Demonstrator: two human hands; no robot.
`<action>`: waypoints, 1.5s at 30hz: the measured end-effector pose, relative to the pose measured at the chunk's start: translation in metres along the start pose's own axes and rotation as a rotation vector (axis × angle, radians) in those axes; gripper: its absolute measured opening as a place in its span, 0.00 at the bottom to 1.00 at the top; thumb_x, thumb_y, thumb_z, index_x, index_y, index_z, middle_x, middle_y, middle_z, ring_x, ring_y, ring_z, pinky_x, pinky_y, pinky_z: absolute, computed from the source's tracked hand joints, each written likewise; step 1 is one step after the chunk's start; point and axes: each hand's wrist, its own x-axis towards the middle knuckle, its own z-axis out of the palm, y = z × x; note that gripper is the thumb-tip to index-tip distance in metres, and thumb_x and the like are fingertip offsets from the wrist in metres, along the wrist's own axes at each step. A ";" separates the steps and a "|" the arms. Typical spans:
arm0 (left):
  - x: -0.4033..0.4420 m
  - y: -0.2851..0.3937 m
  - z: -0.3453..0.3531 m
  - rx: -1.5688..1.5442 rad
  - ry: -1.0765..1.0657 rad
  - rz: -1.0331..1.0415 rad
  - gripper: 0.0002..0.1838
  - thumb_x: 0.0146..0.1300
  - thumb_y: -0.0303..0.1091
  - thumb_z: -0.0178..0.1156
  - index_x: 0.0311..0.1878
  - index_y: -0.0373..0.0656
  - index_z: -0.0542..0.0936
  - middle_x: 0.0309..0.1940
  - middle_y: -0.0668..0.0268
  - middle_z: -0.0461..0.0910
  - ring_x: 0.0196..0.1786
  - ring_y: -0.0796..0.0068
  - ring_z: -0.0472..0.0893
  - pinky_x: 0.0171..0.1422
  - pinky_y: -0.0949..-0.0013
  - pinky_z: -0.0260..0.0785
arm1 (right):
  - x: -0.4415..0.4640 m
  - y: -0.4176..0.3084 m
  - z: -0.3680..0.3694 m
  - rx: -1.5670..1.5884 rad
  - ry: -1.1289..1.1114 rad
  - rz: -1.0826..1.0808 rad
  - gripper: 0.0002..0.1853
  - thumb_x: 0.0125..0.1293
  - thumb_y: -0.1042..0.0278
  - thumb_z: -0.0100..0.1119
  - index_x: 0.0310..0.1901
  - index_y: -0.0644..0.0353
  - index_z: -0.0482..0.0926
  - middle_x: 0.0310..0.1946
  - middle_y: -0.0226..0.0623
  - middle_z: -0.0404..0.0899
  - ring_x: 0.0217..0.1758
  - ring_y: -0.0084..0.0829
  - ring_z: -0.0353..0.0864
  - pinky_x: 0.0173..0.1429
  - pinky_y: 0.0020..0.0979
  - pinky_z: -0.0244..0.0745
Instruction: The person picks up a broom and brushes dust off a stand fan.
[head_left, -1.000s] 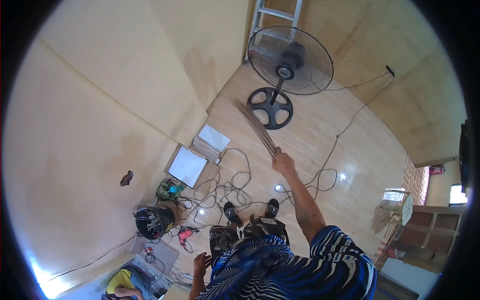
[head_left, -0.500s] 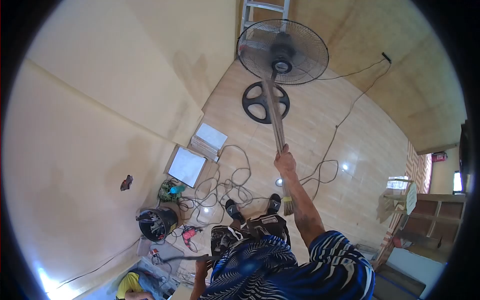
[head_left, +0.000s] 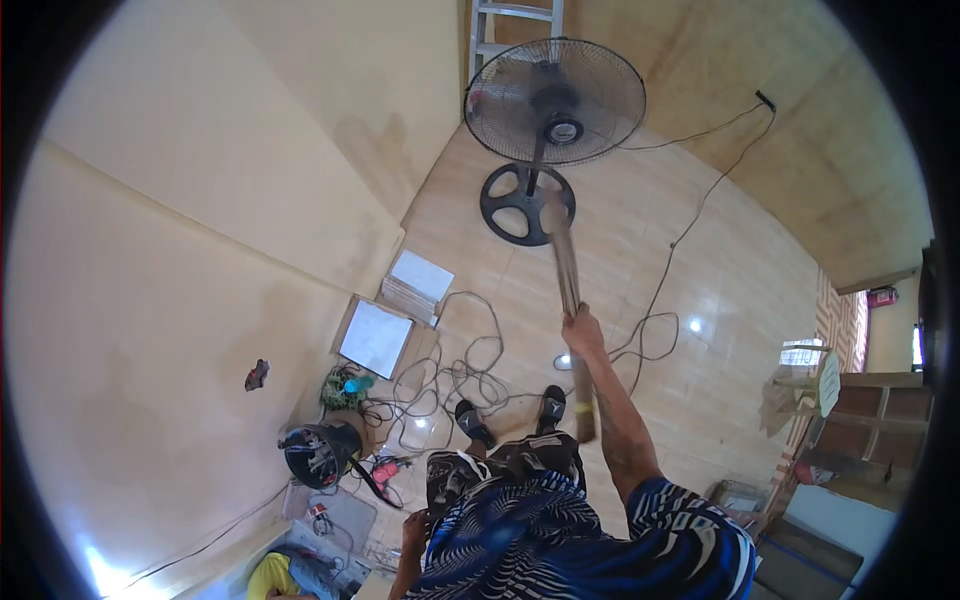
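Observation:
My right hand (head_left: pixel 583 330) is closed around a long bundle of thin brown sticks (head_left: pixel 566 265), held out in front of me. Its upper end is blurred near the fan base, and the lower end, with a yellow band, hangs beside my forearm. Low at my left side, my left hand (head_left: pixel 414 532) is closed on one end of a dark, narrow strip (head_left: pixel 372 484). This strip slants up toward a black bucket (head_left: pixel 322 454) full of tools. A black stand fan (head_left: pixel 555 102) stands ahead on its round base (head_left: pixel 527 205).
Stacked white tiles (head_left: pixel 377 338) lie by the left wall. Looped cables (head_left: pixel 482 372) spread over the floor near my feet, and a red power tool (head_left: pixel 386 472) lies by the bucket. A ladder (head_left: pixel 516 12) is behind the fan. Another person's yellow clothing (head_left: pixel 270 577) shows at bottom left.
The stick bundle has swung from pointing up-left to nearly upright in the view, and my right hand has shifted slightly right. The dark strip came into view at my left hand and has tilted upward.

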 end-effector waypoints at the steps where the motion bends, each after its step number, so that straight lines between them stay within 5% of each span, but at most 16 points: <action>1: 0.000 0.003 0.002 -0.011 0.000 -0.009 0.19 0.66 0.42 0.53 0.54 0.39 0.74 0.40 0.60 0.81 0.37 0.69 0.80 0.37 0.66 0.73 | 0.016 -0.011 0.007 0.070 0.050 0.018 0.24 0.62 0.58 0.52 0.51 0.70 0.66 0.37 0.60 0.80 0.44 0.55 0.80 0.49 0.48 0.76; 5: 0.007 -0.001 -0.003 0.024 -0.019 0.039 0.19 0.67 0.42 0.53 0.54 0.40 0.75 0.39 0.62 0.80 0.35 0.72 0.79 0.37 0.68 0.72 | 0.057 -0.021 0.047 -0.169 0.043 -0.188 0.24 0.62 0.59 0.51 0.50 0.75 0.66 0.37 0.60 0.80 0.44 0.54 0.81 0.48 0.47 0.77; 8: 0.008 0.002 -0.009 -0.046 0.007 -0.014 0.18 0.67 0.42 0.52 0.54 0.41 0.75 0.37 0.63 0.80 0.35 0.74 0.78 0.37 0.69 0.71 | 0.039 0.011 0.046 -0.324 -0.128 -0.262 0.21 0.64 0.60 0.48 0.48 0.74 0.67 0.31 0.54 0.81 0.34 0.50 0.83 0.37 0.44 0.79; 11: 0.008 0.004 -0.012 -0.109 0.029 -0.059 0.18 0.67 0.42 0.52 0.54 0.41 0.75 0.36 0.65 0.80 0.34 0.76 0.77 0.37 0.70 0.70 | 0.010 0.045 0.050 -0.098 0.024 -0.173 0.17 0.66 0.57 0.50 0.44 0.64 0.69 0.26 0.47 0.79 0.30 0.42 0.83 0.32 0.42 0.78; 15: 0.014 -0.010 -0.018 0.179 -0.030 0.145 0.18 0.67 0.41 0.51 0.55 0.42 0.75 0.36 0.66 0.80 0.32 0.77 0.76 0.34 0.72 0.68 | 0.000 0.008 0.003 1.020 -0.074 0.179 0.22 0.68 0.46 0.51 0.47 0.61 0.70 0.23 0.32 0.72 0.27 0.24 0.77 0.27 0.30 0.75; 18: 0.006 0.007 -0.023 0.344 -0.033 0.124 0.17 0.68 0.41 0.50 0.54 0.42 0.76 0.37 0.64 0.81 0.34 0.74 0.78 0.36 0.70 0.70 | 0.014 -0.019 -0.002 1.660 -0.202 0.087 0.19 0.70 0.48 0.50 0.44 0.57 0.70 0.23 0.31 0.70 0.21 0.22 0.71 0.23 0.27 0.71; 24: 0.001 0.006 -0.054 0.254 -0.077 0.048 0.20 0.67 0.41 0.50 0.58 0.40 0.72 0.42 0.60 0.81 0.40 0.68 0.81 0.43 0.67 0.72 | 0.053 0.011 0.072 1.712 -0.710 0.465 0.19 0.70 0.45 0.49 0.39 0.56 0.68 0.22 0.30 0.68 0.20 0.20 0.66 0.22 0.24 0.67; 27: 0.011 0.004 -0.068 0.034 -0.070 -0.106 0.22 0.68 0.41 0.49 0.61 0.39 0.69 0.46 0.56 0.80 0.45 0.63 0.82 0.47 0.63 0.73 | 0.052 0.036 0.091 1.738 -0.639 0.552 0.18 0.70 0.48 0.50 0.35 0.56 0.65 0.22 0.32 0.68 0.18 0.24 0.66 0.21 0.27 0.68; 33: 0.011 0.026 -0.057 0.045 -0.017 -0.148 0.22 0.69 0.41 0.49 0.61 0.39 0.69 0.47 0.55 0.80 0.47 0.61 0.82 0.49 0.61 0.73 | 0.048 0.000 0.009 1.678 -0.607 0.071 0.20 0.70 0.49 0.51 0.48 0.59 0.69 0.23 0.29 0.67 0.20 0.21 0.66 0.23 0.24 0.67; 36: 0.004 0.033 -0.046 0.045 -0.031 -0.141 0.21 0.70 0.40 0.48 0.60 0.39 0.69 0.48 0.55 0.80 0.47 0.61 0.82 0.50 0.60 0.73 | -0.019 0.029 0.023 1.843 -0.443 0.005 0.22 0.68 0.49 0.54 0.53 0.57 0.69 0.23 0.28 0.67 0.22 0.19 0.66 0.24 0.24 0.67; 39: 0.011 0.023 -0.044 0.063 -0.048 -0.185 0.19 0.69 0.40 0.48 0.58 0.39 0.70 0.47 0.54 0.80 0.47 0.60 0.82 0.49 0.61 0.73 | -0.032 0.044 0.035 1.745 -0.278 0.256 0.26 0.69 0.48 0.52 0.60 0.56 0.66 0.23 0.24 0.66 0.19 0.18 0.62 0.23 0.22 0.65; 45: 0.008 0.014 -0.044 0.100 -0.014 -0.165 0.21 0.68 0.42 0.49 0.58 0.40 0.70 0.47 0.55 0.80 0.46 0.61 0.83 0.48 0.62 0.74 | 0.085 0.052 0.006 1.453 -0.581 0.192 0.24 0.69 0.50 0.54 0.59 0.56 0.67 0.22 0.27 0.67 0.19 0.19 0.66 0.24 0.23 0.67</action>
